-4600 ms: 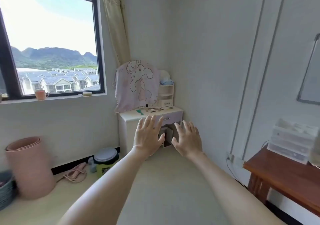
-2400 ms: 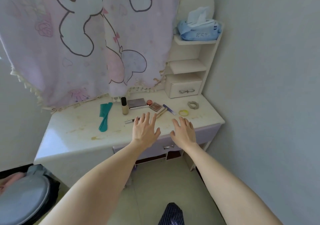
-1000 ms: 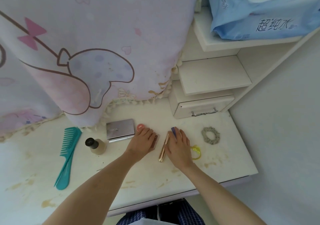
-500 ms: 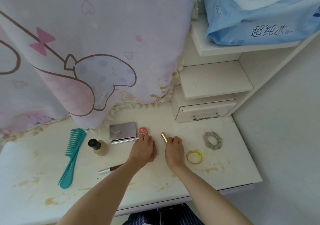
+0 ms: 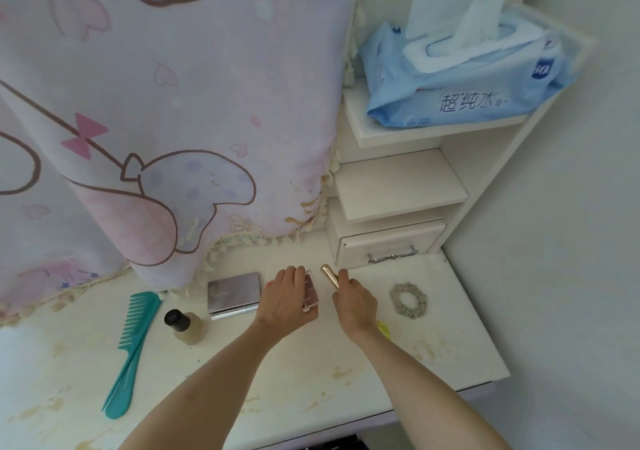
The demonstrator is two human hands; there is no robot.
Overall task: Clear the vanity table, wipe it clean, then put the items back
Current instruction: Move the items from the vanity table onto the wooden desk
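Note:
The white vanity table [image 5: 311, 380] is stained with yellowish marks. My left hand [image 5: 287, 302] is shut on a small dark-red compact [image 5: 310, 292], lifted slightly at the table's middle. Beside it, my right hand [image 5: 353, 302] grips a gold tube [image 5: 330, 276] that sticks out past my fingers. A silver palette [image 5: 233, 294] lies left of my left hand. Further left stand a small bottle with a black cap [image 5: 185, 326] and a teal comb [image 5: 130, 349]. A grey scrunchie [image 5: 408, 300] lies to the right, and a yellow ring [image 5: 383, 328] peeks out under my right wrist.
A pink cartoon-print cloth [image 5: 173, 120] hangs over the mirror and down to the tabletop. At the right stands a white shelf unit [image 5: 398, 186] with a small drawer [image 5: 391, 247]; a blue pack of wet wipes [image 5: 467, 79] lies on its top shelf. A wall is at the far right.
I walked up to the vanity and leaned over it. My hands came down on the items; the left closed on the compact and the right on the gold tube.

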